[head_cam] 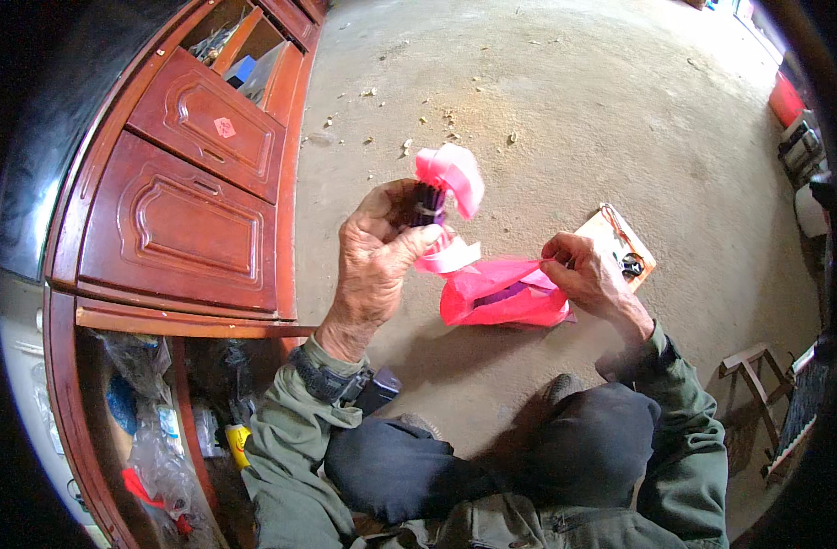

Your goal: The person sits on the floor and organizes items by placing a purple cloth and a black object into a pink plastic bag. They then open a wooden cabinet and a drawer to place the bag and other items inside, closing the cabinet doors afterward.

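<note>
My left hand is raised in front of me, thumb and fingers closed around a dark bundle of thin stick-like pieces, with a pale band about its middle. Pink ribbon curls out above the bundle, and a paler pink loop hangs below it. Lower and to the right, my right hand pinches the upper edge of a bright pink, sheer bag or wrapping. Something purple shows through its opening; what it is, I cannot tell.
A reddish-brown wooden cabinet stands close on my left, its lower shelf holding plastic bags. Beyond my right hand, a white board-like item lies with a dark round object. Crumbs and shells litter the concrete floor. A wooden frame stands right.
</note>
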Available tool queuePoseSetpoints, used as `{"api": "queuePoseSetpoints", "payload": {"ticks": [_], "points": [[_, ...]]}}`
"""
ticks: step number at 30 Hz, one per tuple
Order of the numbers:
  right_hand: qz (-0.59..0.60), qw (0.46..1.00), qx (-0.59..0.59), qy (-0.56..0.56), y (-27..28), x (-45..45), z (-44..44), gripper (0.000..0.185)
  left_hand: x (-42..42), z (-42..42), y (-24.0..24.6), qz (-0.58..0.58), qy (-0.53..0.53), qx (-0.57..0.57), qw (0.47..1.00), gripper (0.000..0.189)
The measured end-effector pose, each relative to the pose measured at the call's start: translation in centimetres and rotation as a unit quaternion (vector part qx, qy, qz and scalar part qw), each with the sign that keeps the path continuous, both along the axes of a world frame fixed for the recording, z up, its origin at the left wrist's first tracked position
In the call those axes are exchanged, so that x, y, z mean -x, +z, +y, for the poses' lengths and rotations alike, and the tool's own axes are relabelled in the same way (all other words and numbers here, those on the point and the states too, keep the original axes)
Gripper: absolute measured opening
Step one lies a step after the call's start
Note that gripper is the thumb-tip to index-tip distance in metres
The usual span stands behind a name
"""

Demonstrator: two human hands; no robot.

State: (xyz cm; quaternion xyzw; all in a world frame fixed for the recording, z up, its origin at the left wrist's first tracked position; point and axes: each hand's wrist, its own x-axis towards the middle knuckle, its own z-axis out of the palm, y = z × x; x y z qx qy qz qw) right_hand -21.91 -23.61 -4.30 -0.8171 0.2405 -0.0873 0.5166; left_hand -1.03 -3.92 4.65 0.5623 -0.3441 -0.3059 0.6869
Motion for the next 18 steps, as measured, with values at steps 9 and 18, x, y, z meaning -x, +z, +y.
{"api": "queuePoseSetpoints", "payload": {"ticks": [9, 18], "points": [[-0.03, 0.995, -0.06, -0.07, -2.0, -0.2, -0.2, 0.023, 4.5, -3.1, -7.5, 0.066, -0.163, -0.035, 0.984, 0.031], [-0.025, 0.987, -0.118, -0.106, -1.9, 0.4, -0.1, 0.023, 4.6, -2.1, -13.0, -0.483, -0.276, -0.363, 0.748, 0.023]]}}
